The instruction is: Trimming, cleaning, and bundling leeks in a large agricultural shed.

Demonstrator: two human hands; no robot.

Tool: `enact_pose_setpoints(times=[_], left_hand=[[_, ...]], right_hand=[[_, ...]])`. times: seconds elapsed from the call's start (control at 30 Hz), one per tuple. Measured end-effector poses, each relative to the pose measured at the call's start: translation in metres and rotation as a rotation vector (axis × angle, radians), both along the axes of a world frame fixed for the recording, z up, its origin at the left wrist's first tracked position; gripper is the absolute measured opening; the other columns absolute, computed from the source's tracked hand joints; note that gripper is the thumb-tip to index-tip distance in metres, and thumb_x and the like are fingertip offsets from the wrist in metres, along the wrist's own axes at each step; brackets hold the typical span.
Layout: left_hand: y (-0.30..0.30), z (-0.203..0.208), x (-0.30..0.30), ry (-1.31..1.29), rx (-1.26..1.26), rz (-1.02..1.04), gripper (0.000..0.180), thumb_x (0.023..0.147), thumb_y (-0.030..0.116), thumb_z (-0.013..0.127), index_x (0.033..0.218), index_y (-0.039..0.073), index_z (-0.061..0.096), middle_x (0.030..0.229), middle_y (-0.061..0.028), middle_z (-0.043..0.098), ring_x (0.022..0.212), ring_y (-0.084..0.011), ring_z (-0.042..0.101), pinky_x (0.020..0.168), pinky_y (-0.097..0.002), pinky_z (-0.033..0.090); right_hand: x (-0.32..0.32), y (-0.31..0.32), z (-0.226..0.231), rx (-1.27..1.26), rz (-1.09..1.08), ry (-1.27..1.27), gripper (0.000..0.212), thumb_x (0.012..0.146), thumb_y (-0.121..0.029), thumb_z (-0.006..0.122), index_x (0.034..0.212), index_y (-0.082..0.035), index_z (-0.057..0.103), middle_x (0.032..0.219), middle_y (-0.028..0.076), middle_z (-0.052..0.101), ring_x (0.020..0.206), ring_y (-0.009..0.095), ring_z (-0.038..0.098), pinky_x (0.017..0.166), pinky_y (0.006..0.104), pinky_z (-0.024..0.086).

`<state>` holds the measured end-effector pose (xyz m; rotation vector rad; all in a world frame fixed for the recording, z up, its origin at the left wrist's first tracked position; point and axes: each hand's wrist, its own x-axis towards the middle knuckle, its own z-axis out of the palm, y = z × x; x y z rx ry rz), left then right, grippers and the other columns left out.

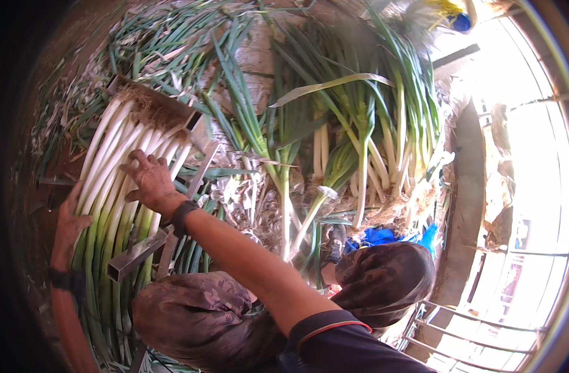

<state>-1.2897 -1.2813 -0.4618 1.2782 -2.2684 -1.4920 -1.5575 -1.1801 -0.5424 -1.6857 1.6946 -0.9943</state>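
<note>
A thick row of long green onions [113, 180] lies at the left in a metal frame, their white stems and roots toward the far end. The roots rest against a metal plate [157, 102]. My right hand [152, 181] is on top of the white stems, fingers spread and bent, closed around none of them. At the left side of the row, my left hand [70, 219] lies along the outer stems, thumb and fingers apart. A square metal tube [137, 255] of the frame crosses the green part, below my right hand.
More green onions [365, 124] with roots and leaves stand or lean ahead to the right. Cut green leaves [166, 40] heap up at the far left. Dry peelings [234, 193] lie between. Blue plastic [384, 237] is beside my knee. A barred opening [514, 248] is at the right.
</note>
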Motion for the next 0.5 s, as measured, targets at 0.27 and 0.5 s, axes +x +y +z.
enact_pose_setpoints(times=[0.27,0.5], left_hand=[[0.039,-0.019,0.018,-0.475,-0.667,-0.179,0.06,0.095,0.027,0.05,0.147,0.005,0.032,0.15,-0.0179,0.035,0.138,-0.0346,0.033,0.114,-0.0405,0.024],[0.069,0.025,0.048,-0.356,-0.637,-0.037,0.05,0.089,0.013,0.06,0.135,-0.001,0.047,0.147,-0.0167,0.039,0.136,-0.0298,0.037,0.113,-0.0395,0.026]], right_hand=[[-0.045,0.073,0.017,0.021,-0.096,-0.059,0.062,0.08,-0.015,0.068,0.137,-0.008,0.046,0.142,0.021,0.039,0.122,0.041,0.048,0.102,0.0454,0.041],[-0.291,0.286,-0.075,0.364,-0.966,0.804,0.085,0.075,-0.028,0.072,0.142,0.001,0.029,0.135,0.021,0.045,0.127,0.037,0.043,0.107,0.0566,0.028]])
